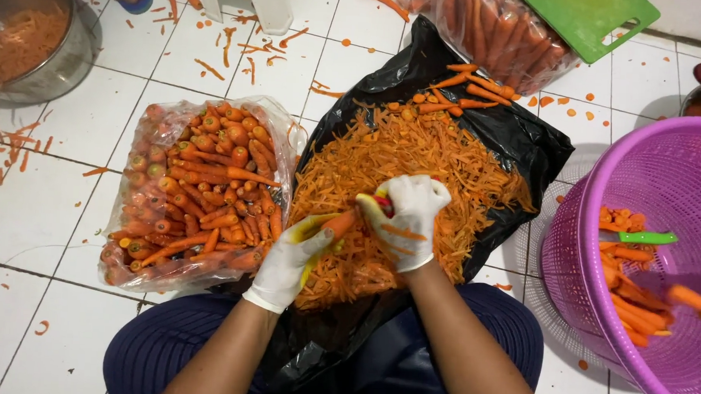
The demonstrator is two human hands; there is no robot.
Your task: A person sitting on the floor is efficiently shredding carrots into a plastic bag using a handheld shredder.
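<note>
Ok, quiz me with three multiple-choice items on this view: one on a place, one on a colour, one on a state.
1. Where does the heap of carrot peelings lie?
A. in the metal bowl
B. on the black plastic sheet
C. on the cutting board

2. What colour is the big basket at the right edge of the view?
A. purple
B. blue
C. white

3. What is the left hand doing?
A. resting flat on the floor
B. hanging empty
C. gripping a carrot

Answers: 1 B, the shavings spread over the black sheet in front of the knees. 2 A, its mesh wall is purple. 3 C, the gloved left hand holds the carrot while the right hand works at it.
</note>
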